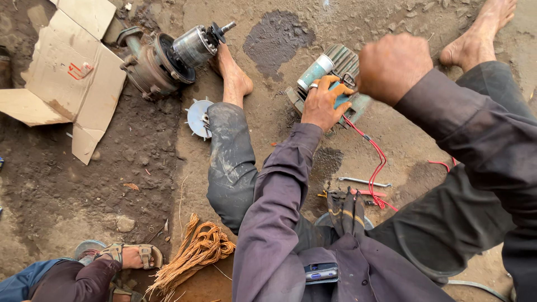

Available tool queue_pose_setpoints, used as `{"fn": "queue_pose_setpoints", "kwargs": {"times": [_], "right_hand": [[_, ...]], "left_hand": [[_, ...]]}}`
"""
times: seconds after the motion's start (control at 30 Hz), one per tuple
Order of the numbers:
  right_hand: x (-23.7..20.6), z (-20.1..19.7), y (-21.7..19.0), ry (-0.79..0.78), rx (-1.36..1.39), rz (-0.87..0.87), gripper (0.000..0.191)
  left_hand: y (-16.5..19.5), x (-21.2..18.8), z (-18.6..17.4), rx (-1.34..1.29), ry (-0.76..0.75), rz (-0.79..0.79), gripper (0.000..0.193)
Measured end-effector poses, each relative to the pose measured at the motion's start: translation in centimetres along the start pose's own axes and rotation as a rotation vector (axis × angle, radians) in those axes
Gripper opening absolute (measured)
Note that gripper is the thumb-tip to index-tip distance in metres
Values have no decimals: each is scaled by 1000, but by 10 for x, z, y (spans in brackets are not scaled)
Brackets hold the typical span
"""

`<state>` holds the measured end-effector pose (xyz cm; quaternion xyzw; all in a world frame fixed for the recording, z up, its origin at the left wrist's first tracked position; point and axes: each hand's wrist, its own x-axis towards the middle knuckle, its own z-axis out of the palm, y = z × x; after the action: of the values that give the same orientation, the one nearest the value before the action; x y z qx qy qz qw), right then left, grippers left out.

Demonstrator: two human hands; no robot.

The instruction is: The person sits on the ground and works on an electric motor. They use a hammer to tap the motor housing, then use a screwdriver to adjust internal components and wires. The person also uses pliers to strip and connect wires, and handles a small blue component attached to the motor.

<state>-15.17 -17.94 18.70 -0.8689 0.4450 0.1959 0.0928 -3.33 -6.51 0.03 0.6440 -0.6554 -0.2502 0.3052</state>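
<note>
Nearest, below the hands, red wires (376, 168) trail past a spanner (364, 182). The left hand (323, 104) presses flat on the green motor housing (335, 78), fingers narrow. Just beside it, the right hand (392, 67) is fisted; what it grips I cannot tell. Far left, 1 dismantled rotor (168, 59).

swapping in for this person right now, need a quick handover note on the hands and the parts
Left hand rests on the teal motor housing, steadying it on the ground between the legs.
Right hand is a closed fist just above the housing; whatever it grips is hidden.
Red wires trail from the housing toward a spanner.
Rotor and end casing lie apart at upper left, white fan by the left knee, copper wire bundle near the lap.
Done: motor is apart. Left: housing still under work, parts unassembled.
</note>
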Motion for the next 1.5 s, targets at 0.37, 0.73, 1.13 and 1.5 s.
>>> {"fn": "queue_pose_setpoints", "kwargs": {"times": [0.37,0.73,1.13,1.5], "right_hand": [[0,68,-11,714,1756,-206,60],[4,21,6,436,1074,-464,53],[-33,-16,17,212,51,-397,35],[-23,-4,19,177,-222,-767,32]], "left_hand": [[9,4,-8,15,-9,-28,35],[29,37,-49,-211,-170,-3,32],[44,40,-49,-45,-47,131,34],[44,61,-23,-245,-279,108,39]]}}
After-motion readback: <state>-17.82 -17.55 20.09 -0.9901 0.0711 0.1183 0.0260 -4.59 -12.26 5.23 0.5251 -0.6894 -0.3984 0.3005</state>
